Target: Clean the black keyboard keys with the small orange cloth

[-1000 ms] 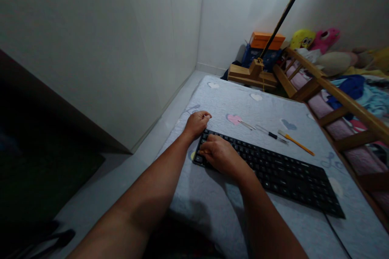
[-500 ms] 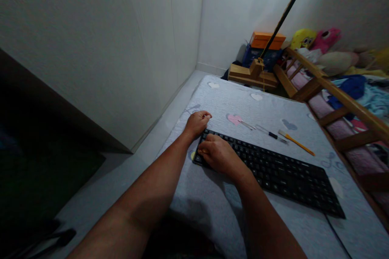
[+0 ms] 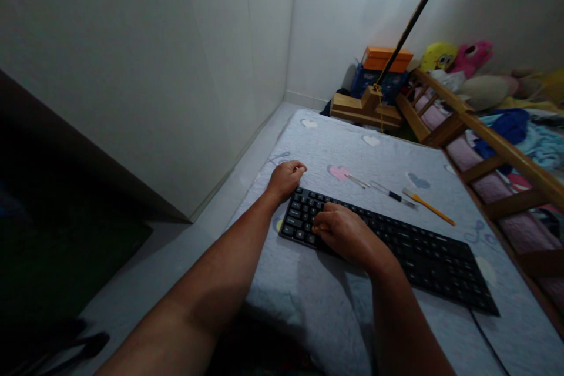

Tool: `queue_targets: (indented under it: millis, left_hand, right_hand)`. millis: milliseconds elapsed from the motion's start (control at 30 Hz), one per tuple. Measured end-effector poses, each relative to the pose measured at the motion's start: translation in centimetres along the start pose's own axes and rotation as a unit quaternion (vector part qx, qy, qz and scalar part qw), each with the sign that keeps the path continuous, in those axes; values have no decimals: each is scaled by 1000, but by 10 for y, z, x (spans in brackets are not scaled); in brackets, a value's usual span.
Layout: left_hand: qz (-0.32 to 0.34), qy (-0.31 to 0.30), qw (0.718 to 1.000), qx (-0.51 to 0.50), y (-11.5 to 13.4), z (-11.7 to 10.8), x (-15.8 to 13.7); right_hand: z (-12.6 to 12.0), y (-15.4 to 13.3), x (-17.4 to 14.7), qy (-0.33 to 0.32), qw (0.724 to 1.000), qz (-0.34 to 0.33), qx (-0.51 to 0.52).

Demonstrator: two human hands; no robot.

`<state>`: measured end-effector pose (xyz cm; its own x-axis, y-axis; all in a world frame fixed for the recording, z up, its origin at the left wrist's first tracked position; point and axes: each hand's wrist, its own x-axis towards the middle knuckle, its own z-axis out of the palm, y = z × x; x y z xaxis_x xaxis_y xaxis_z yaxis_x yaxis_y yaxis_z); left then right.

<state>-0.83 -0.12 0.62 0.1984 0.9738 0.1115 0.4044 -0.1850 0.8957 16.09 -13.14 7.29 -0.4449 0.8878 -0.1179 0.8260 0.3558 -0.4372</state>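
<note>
Head view: keyboard (image 3: 434,261) flat, long axis upper left to lower right.

Bare along both smooth, tapering forearms (image 3: 222,261), and equally bare over the left hand (image 3: 286,177) and the right hand (image 3: 346,228). Clothed, at the lower edge of view, in a near-black garment (image 3: 259,343), too deep in shadow to show any cut.

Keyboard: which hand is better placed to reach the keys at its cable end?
Likely the right hand: it is over the keyboard, nearer the end where the cable leaves. The left hand is by the opposite end, with the right hand in between.
</note>
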Motion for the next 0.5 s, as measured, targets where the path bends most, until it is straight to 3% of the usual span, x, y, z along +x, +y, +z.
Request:
queue_targets:
  millis: [300, 500]
  left_hand:
    - [5, 2, 1000, 9, 0, 1, 0]
    - [4, -1, 1000, 12, 1, 0, -1]
  right_hand:
    - [4, -7, 3, 55, 998, -9, 20]
    - [7, -9, 2, 37, 999, -12, -2]
